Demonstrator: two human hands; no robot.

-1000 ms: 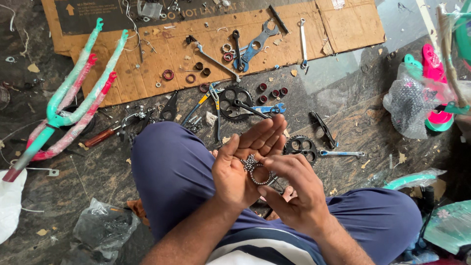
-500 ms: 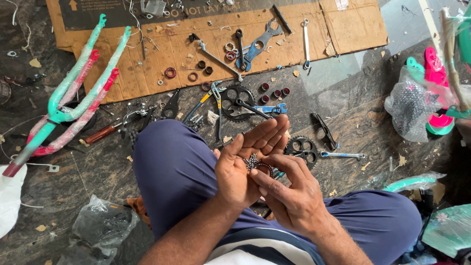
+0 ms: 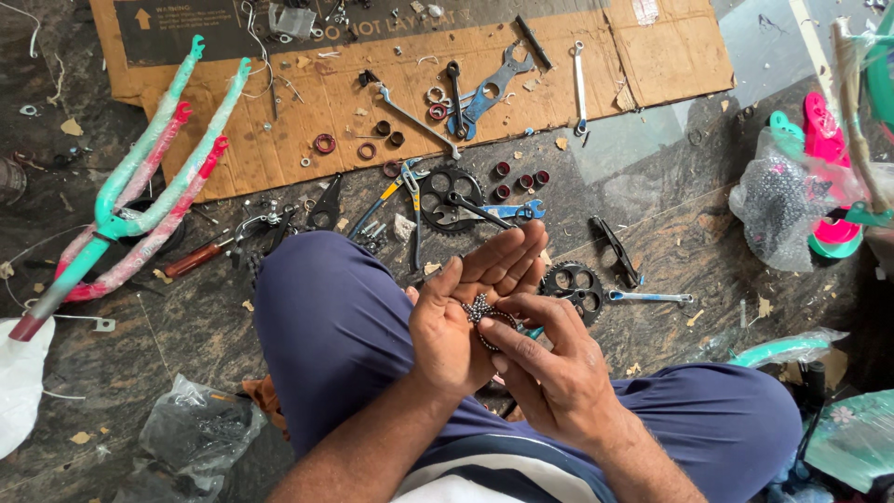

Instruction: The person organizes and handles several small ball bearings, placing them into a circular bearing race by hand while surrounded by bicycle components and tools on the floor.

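The person sits on a dark stone floor (image 3: pixel 652 233) with both knees bent, in blue trousers, forearms meeting over the lap. The left hand (image 3: pixel 470 312) is turned palm up, fingers stretched flat and pointing away, cradling a small ring of steel bearing balls (image 3: pixel 482 312) at the base of the fingers. The right hand (image 3: pixel 549 359) lies just beside it, palm down, with its thumb and forefinger pinched on that ball ring, which also seems to include a thin metal ring below; the exact shape is partly hidden by the fingers.

Just beyond the hands, a black chainring (image 3: pixel 570 284) lies on the floor, with a small spanner (image 3: pixel 652 298) to its right. Farther off, a second toothed sprocket (image 3: pixel 447 196) rests near a blue spanner (image 3: pixel 512 212) and a row of small dark red cups (image 3: pixel 520 182).

A flattened cardboard sheet (image 3: pixel 670 56) at the top carries wrenches, washers and rings. A clear plastic bag (image 3: pixel 778 210) at the right holds dark small parts that cannot be made out. Another crumpled plastic bag (image 3: pixel 200 433) lies at the lower left, its contents unclear. Teal and pink bicycle forks (image 3: pixel 154 186) lie at the left.
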